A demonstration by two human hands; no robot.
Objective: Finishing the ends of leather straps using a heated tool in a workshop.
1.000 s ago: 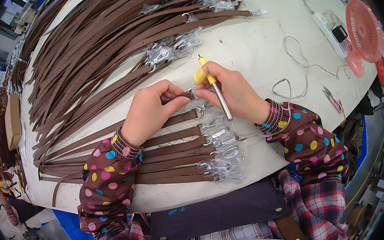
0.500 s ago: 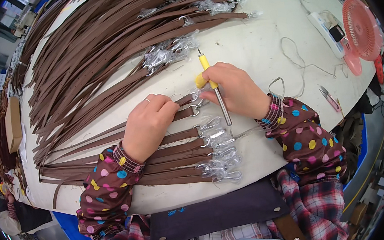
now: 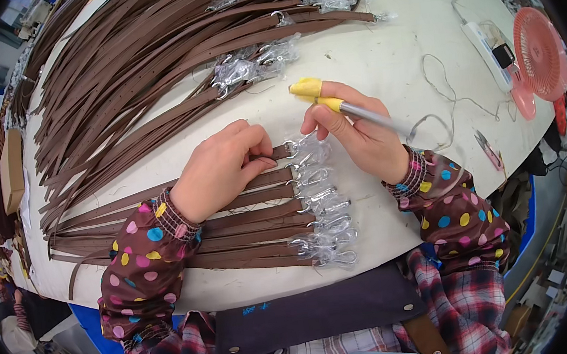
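My left hand [image 3: 218, 169] is closed on a brown strap [image 3: 282, 152], gripping it near its end with thumb and fingers. Clear plastic film wraps the metal clasp [image 3: 308, 149] on that end. Between the thumb and fingers of my right hand [image 3: 374, 142], just right of the clasp, is a pen-shaped soldering iron [image 3: 367, 112] with a yellow grip and silver barrel. Its barrel slants down to the right; I cannot make out its tip. A yellow cover [image 3: 307, 86] sits on a right fingertip. Several similar straps [image 3: 263, 213] lie side by side below, their wrapped clasps [image 3: 327, 203] lined up at the right.
A large heap of brown straps [image 3: 130, 76] covers the table's far left. On the right are a white power strip [image 3: 486, 48], a pink fan [image 3: 539, 57], a loose grey cord [image 3: 449, 89] and small snips [image 3: 489, 150]. A cardboard box [image 3: 13, 179] stands at the left edge.
The soldering iron has swung from nearly upright to a slant, its barrel now toward my right wrist. My right hand has turned and moved slightly right. My left hand still grips a strap.
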